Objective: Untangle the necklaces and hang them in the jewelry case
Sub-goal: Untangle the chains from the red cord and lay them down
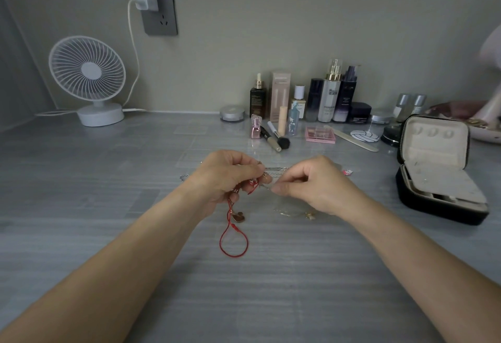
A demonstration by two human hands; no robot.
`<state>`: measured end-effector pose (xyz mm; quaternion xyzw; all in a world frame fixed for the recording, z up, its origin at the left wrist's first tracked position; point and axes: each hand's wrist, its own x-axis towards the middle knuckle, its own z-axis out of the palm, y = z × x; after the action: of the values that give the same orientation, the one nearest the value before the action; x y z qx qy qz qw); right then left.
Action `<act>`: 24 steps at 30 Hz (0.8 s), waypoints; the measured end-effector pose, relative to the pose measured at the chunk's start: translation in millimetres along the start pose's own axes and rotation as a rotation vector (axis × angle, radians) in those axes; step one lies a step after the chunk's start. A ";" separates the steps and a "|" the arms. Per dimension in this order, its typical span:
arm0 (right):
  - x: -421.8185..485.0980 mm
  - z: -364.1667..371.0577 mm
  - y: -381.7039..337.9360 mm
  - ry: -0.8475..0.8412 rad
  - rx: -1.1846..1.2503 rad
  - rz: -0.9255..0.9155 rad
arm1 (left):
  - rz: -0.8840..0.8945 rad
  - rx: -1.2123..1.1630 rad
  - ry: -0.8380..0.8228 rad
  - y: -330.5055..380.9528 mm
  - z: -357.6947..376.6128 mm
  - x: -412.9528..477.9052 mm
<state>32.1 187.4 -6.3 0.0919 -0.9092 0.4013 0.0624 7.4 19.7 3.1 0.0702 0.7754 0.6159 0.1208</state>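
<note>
- Red cord necklace [233, 237] dangling from the left hand [227, 177], its loop lying on the grey table [108, 207], a small gold pendant [238, 217] just beside the cord.
- Left hand closed around the bunched cord and a knot of silver chain [276, 173].
- Right hand [311, 185] pinched narrow on the same silver chain, thumb and forefinger tips together, close to the left hand.
- Thin gold chain [295, 213] flat on the table, partly under the right wrist.
- Black jewelry case [439, 169] open, well off to the right, cream lining showing; nothing seen hanging from its lid.
- Cosmetic bottles [330, 93] lined up along the wall behind.
- White desk fan [88, 77] at far left.
</note>
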 end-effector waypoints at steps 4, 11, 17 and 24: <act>0.9 -5.7 0.2 0.031 0.013 -0.005 | 0.001 0.020 0.010 0.2 0.3 -1.0; -0.2 -2.8 -2.7 0.058 0.164 0.069 | 0.012 0.066 -0.013 -3.1 5.4 -2.0; 0.9 2.7 -6.2 -0.015 0.293 0.155 | -0.010 0.039 -0.033 -2.9 5.5 -0.4; 0.4 -4.4 -7.6 0.030 0.278 0.138 | -0.030 0.017 -0.018 -4.3 4.8 2.3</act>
<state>33.5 185.6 2.2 0.0309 -0.8481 0.5279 0.0348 6.7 23.8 -2.3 0.0651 0.7805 0.6065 0.1367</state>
